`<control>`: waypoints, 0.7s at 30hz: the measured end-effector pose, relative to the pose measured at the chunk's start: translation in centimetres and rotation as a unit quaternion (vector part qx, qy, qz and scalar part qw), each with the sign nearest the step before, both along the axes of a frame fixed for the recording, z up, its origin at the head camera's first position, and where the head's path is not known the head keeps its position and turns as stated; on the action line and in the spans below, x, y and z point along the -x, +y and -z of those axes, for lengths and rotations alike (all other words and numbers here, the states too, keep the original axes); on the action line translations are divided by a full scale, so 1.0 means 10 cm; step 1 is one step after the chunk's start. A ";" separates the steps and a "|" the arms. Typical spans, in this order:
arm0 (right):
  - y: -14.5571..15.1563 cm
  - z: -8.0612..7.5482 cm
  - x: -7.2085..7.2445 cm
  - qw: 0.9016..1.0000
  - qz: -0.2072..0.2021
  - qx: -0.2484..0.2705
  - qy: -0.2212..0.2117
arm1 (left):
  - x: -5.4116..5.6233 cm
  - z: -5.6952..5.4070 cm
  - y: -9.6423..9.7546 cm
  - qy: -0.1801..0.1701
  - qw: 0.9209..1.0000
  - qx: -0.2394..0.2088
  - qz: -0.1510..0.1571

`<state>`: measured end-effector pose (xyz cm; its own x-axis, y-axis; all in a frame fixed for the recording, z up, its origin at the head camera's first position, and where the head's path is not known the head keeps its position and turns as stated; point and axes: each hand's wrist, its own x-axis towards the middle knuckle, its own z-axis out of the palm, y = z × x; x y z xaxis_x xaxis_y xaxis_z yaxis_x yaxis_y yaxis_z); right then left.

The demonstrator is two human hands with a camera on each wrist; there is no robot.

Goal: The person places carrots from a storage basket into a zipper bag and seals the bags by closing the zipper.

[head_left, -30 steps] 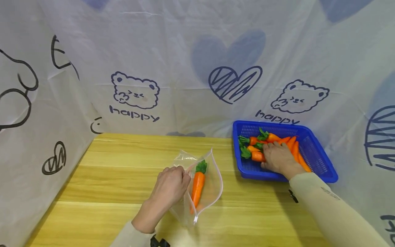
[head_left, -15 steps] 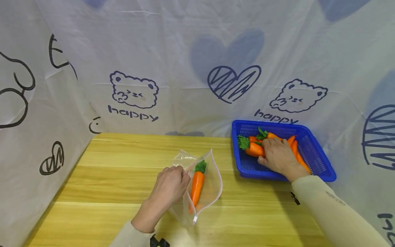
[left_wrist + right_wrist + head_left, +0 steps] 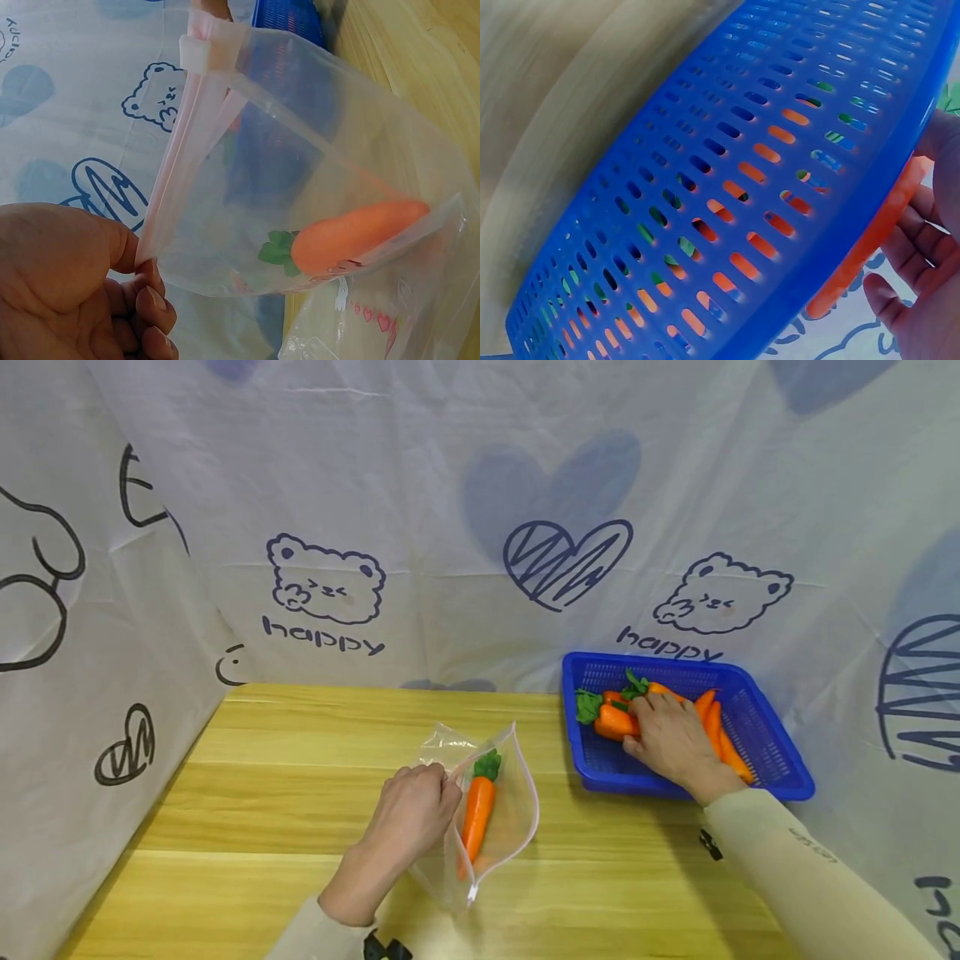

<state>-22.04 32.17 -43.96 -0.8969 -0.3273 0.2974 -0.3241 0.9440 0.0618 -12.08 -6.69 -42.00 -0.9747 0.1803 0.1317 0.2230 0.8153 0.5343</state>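
Note:
My left hand (image 3: 416, 806) pinches the edge of a clear zip bag (image 3: 513, 827) between thumb and forefinger, as the left wrist view also shows. The bag's mouth gapes, and its white slider (image 3: 196, 54) sits at one end of the pink zip. One toy carrot (image 3: 478, 814) with a green top lies inside the bag. My right hand (image 3: 671, 735) reaches into a blue basket (image 3: 622, 783), its fingers curled over a carrot (image 3: 617, 722). In the right wrist view the basket wall hides part of that grip, while a carrot (image 3: 870, 244) shows beside the fingers.
Several more carrots (image 3: 716, 731) lie in the basket at the right of the wooden table (image 3: 300, 760). A white curtain (image 3: 450, 527) printed with bears and hearts hangs behind the table and along its left side.
In the basket, my right hand has shifted slightly left, and the carrot under its fingers has turned and moved a little up and left. My left hand and the bag have stayed almost still.

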 end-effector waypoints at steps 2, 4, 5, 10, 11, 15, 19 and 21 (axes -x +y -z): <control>-0.01 0.00 0.00 1.000 -0.004 0.002 0.010 | 0.00 0.00 0.00 0.001 1.000 0.001 0.000; -0.02 -0.01 0.00 1.000 -0.005 0.001 0.018 | -0.01 -0.01 0.00 0.002 1.000 0.003 0.001; -0.02 -0.01 0.00 1.000 -0.005 0.000 0.019 | -0.01 -0.01 0.00 0.002 1.000 0.004 0.001; -0.05 -0.03 0.00 1.000 0.001 -0.008 -0.019 | -0.01 -0.02 0.00 -0.002 1.000 0.006 0.001; -0.05 -0.03 -0.01 0.999 0.001 -0.011 -0.032 | -0.01 -0.02 0.00 -0.003 1.000 0.005 0.002; -0.04 0.01 0.00 0.996 0.003 -0.019 -0.089 | 0.00 -0.02 0.00 -0.005 1.000 0.005 0.002; -0.01 0.04 0.04 0.989 0.002 -0.005 -0.148 | -0.01 -0.02 0.01 -0.006 1.000 0.006 -0.001; 0.02 0.06 0.07 0.984 -0.011 0.005 -0.177 | -0.01 -0.02 0.01 -0.005 1.000 0.007 -0.001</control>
